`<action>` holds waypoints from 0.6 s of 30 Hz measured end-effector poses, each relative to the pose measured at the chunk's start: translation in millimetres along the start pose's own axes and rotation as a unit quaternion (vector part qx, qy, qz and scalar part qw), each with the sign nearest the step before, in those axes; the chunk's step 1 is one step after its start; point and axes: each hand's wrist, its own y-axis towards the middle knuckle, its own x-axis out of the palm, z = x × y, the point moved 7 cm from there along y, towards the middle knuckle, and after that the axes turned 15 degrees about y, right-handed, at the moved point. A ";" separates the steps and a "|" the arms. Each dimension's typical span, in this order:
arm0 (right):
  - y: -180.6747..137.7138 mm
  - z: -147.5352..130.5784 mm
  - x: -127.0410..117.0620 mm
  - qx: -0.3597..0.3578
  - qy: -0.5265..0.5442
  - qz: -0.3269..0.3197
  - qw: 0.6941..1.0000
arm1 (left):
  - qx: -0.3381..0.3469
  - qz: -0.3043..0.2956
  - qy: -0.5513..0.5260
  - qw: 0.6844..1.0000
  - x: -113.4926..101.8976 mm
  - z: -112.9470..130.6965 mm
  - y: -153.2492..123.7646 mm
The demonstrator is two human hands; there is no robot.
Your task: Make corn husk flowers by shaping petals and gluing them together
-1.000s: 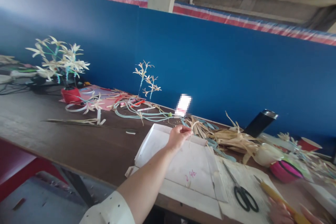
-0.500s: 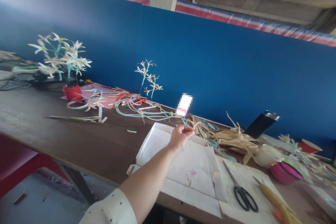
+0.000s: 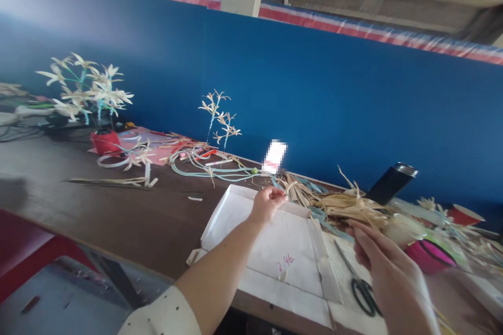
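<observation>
My left hand [image 3: 268,203] reaches out over the far edge of a flat white cardboard sheet [image 3: 275,241] and is closed in a pinch on a thin straw strip [image 3: 290,186] at the edge of a pile of dried straw leaves [image 3: 346,205]. My right hand [image 3: 387,267] is raised at the lower right, over black scissors [image 3: 363,293], its fingers held together and pointing up to the left toward the pile. Nothing shows in its fingers.
A long brown table [image 3: 118,209] runs along a blue wall panel. On it stand straw flowers in a red pot [image 3: 102,138], a small flower sprig [image 3: 220,118], pale blue cords [image 3: 212,167], a black flask [image 3: 389,184], a pink bowl [image 3: 430,256] and a red cup [image 3: 463,215].
My right hand has come up from the lower right edge into view, over the scissors. The yellow tool seen beside it earlier is out of sight. My left hand keeps its pinch on the straw.
</observation>
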 end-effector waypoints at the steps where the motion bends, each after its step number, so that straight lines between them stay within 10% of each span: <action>1: 3.9 3.3 18.8 -0.004 0.024 -0.013 1.000 | 0.000 0.004 0.011 1.000 -1.0 -0.2 0.3; 9: 41.3 53.4 91.7 0.087 0.168 -0.002 0.982 | -0.020 0.017 0.035 0.999 -5.1 -3.5 3.6; 18: 21.4 114.2 113.9 0.176 0.144 -0.076 0.971 | 0.012 0.009 0.045 0.999 -1.8 2.2 0.3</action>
